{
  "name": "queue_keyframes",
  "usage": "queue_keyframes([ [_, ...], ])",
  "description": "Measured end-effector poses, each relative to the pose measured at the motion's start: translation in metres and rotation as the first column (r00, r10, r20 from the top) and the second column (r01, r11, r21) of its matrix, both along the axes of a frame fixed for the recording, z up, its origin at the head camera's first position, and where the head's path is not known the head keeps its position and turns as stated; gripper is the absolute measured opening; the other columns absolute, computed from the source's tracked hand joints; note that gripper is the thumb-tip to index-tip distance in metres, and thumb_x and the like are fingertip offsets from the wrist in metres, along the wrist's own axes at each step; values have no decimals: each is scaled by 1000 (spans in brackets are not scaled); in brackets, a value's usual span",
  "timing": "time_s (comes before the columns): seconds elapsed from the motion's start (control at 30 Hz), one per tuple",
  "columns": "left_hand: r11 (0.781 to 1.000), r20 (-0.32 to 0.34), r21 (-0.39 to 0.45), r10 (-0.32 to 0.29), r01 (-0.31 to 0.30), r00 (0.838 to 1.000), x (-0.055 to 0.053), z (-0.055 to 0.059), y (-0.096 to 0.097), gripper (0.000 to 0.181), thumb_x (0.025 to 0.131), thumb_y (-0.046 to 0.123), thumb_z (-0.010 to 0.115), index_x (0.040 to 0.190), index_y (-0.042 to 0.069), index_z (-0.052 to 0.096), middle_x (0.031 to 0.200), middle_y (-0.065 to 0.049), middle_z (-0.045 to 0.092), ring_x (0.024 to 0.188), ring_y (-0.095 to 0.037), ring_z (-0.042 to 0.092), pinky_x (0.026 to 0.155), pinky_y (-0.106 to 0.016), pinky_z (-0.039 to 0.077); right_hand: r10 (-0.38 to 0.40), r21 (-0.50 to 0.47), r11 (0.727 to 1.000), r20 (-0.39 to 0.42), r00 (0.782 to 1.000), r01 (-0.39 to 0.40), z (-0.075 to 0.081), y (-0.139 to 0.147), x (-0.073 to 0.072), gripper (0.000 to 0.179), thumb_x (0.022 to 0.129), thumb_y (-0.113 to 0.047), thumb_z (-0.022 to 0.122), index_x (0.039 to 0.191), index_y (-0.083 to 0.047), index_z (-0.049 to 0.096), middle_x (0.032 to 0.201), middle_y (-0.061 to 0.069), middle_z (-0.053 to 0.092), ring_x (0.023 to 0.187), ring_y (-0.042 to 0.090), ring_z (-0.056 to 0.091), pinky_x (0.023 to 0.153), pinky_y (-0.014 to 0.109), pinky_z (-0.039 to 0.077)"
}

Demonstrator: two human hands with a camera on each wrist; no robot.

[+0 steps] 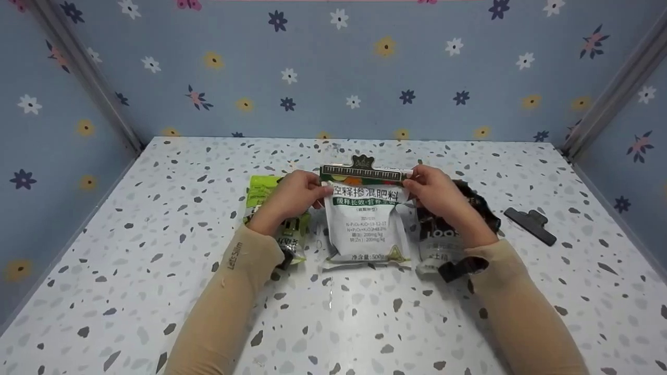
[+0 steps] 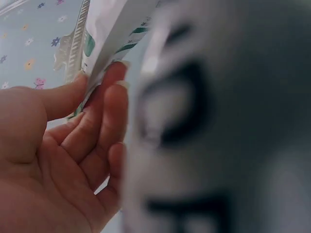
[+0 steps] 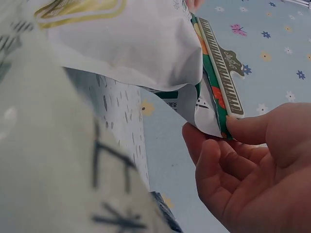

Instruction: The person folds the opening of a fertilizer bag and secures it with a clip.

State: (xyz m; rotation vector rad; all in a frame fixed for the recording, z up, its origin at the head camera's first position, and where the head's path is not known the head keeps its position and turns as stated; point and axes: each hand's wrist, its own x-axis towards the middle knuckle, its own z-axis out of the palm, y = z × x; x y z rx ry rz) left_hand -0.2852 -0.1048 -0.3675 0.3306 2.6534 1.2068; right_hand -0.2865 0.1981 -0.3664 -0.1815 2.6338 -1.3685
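Note:
A white fertilizer bag (image 1: 365,221) with green and black print stands in the middle of the head view, its top folded over. Across that fold sits a wide dark clip (image 1: 362,169) with a crown-shaped handle. My left hand (image 1: 294,197) pinches the bag's upper left corner between thumb and fingers. At the upper right corner, beside the clip's end, my right hand (image 1: 440,192) pinches the folded edge. The right wrist view shows the thumb on the green strip below the clip (image 3: 222,68). Blurred packaging covers much of both wrist views.
Left of the white bag lies a lime-green bag (image 1: 263,190), partly behind the left forearm. A black and grey bag (image 1: 437,237) lies under the right hand and wrist. Farther right, a second dark clip (image 1: 531,225) rests on the speckled table (image 1: 365,333). Flower-patterned panels (image 1: 333,62) enclose the table.

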Motion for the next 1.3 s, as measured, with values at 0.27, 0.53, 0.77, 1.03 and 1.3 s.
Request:
queue_keyframes([
  [0.27, 989, 29, -134, -54, 57, 998, 0, -4, 3, 29, 99, 38, 63, 97, 9, 71, 89, -4, 71, 84, -25, 66, 70, -37, 49, 32, 19, 999, 86, 996, -33, -4, 0, 0, 48, 106, -26, 49, 147, -2, 40, 124, 19, 59, 107, 36, 62, 89, 46, 52],
  [0.53, 969, 72, -202, -133, 145, 989, 2, -7, -1, 33, 100, 41, 59, 93, 11, 72, 89, -1, 70, 73, -19, 58, 67, -35, 47, 78, 52, 995, 167, 983, -87, -11, 1, 0, 59, 106, -27, 49, 155, -2, 28, 133, 20, 57, 112, 32, 61, 96, 47, 48],
  [0.77, 971, 73, -195, -127, 139, 989, 2, -8, -1, 37, 100, 44, 58, 95, 10, 73, 89, -3, 71, 76, -20, 61, 69, -36, 49, 94, 65, 992, 175, 980, -106, -12, 1, -1, 48, 106, -24, 50, 146, 1, 44, 134, 21, 58, 112, 33, 63, 93, 44, 51],
  [1.03, 979, 2, -197, -57, 56, 998, 3, -2, -3, 38, 101, 45, 55, 105, 11, 71, 90, -2, 72, 69, -20, 58, 66, -37, 48, 78, 182, 979, 75, 994, -91, -3, 4, 1, 39, 105, -28, 50, 130, 1, 60, 120, 19, 66, 108, 32, 64, 88, 44, 52],
  [1.3, 987, -75, -162, -26, 14, 997, 4, 2, -3, 30, 101, 42, 58, 96, 14, 67, 91, -5, 71, 69, -21, 59, 64, -38, 48, 58, -11, 998, 52, 997, -57, 7, 8, 2, 30, 105, -22, 52, 119, 3, 64, 110, 18, 69, 105, 34, 65, 91, 45, 51],
])
